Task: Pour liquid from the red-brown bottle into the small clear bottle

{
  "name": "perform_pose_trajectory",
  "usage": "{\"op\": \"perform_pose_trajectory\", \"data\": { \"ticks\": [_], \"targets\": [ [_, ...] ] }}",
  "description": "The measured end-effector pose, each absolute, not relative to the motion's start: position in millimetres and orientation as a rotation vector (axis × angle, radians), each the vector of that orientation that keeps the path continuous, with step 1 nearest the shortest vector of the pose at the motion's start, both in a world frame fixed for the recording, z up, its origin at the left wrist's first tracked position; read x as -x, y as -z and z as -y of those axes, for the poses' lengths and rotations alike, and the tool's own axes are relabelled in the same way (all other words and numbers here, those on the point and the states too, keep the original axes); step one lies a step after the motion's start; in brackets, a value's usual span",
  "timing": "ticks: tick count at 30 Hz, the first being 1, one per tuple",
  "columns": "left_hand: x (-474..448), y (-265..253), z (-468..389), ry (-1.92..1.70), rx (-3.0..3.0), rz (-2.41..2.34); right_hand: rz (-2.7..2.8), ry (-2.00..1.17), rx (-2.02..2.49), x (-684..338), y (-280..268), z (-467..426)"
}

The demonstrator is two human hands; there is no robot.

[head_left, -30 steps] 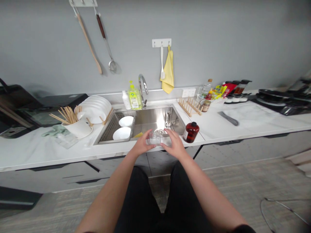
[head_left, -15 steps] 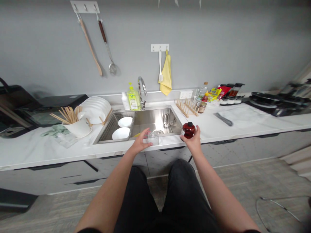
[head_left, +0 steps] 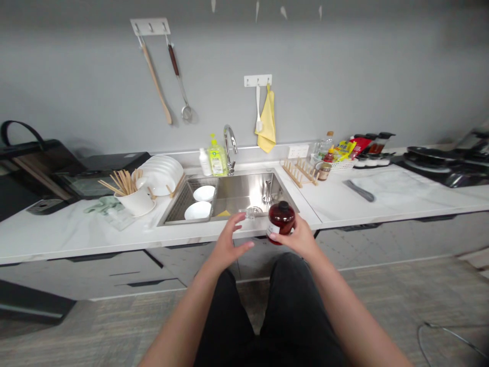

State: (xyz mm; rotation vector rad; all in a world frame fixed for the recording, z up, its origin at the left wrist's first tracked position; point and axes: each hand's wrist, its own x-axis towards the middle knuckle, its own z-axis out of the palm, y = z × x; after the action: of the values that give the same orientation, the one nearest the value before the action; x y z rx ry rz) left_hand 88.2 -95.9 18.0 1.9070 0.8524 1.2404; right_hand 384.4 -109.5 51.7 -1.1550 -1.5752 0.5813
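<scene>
My right hand (head_left: 301,237) is wrapped round a dark red bottle (head_left: 281,218) with a black cap and a white label. It holds the bottle upright in front of the counter's front edge. To the left of it, my left hand (head_left: 230,244) is open, thumb and fingers apart, with nothing in its grip. Just beyond those fingers a small clear glass (head_left: 250,214) shows at the front rim of the sink, its lower part hard to make out.
Behind the hands is a steel sink (head_left: 244,191) with a tap (head_left: 231,148) and two white bowls (head_left: 198,210) in a rack. A chopstick holder (head_left: 136,203) and plates (head_left: 160,173) stand left. A wooden rack (head_left: 300,172) and a grey utensil (head_left: 359,190) lie right.
My right hand has lifted the bottle off the counter and brought it left and nearer to me. My left hand has come away from the glass, toward me.
</scene>
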Motion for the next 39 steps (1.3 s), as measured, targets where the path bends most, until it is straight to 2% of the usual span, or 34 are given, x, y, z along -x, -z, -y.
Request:
{"op": "perform_pose_trajectory", "data": {
  "ticks": [5, 10, 12, 15, 18, 22, 28, 36, 39],
  "targets": [
    [-126, -26, 144, -1.173, -1.862, -0.901, 1.716, -0.706, 0.934, -325, -66, 138],
    [-100, -40, 157, -1.056, -2.010, -1.010, 1.734, -0.739, 0.948, -306, -58, 145],
    [-77, -55, 157, -0.966, -2.119, -0.974, 1.734, -0.799, 0.943, -307, -55, 147],
    [-53, -85, 156, -1.027, -2.162, -0.975, 1.745, -0.853, 0.887, -308, -52, 149],
    [-53, -115, 154, -1.062, -2.236, -1.036, 1.787, -0.899, 0.839, -309, -52, 152],
    [-69, -141, 153, -0.921, -2.380, -0.959, 1.785, -0.957, 0.795, -313, -52, 157],
    [-87, -138, 151, -0.921, -2.295, -0.838, 1.790, -0.969, 0.847, -320, -50, 165],
    [-116, -125, 155, -0.940, -2.200, -1.456, 1.780, -0.759, 1.041, -315, -38, 170],
    [-113, -134, 164, -0.899, -2.325, -1.380, 1.798, -0.748, 1.041, -315, -36, 170]
  ]
}}
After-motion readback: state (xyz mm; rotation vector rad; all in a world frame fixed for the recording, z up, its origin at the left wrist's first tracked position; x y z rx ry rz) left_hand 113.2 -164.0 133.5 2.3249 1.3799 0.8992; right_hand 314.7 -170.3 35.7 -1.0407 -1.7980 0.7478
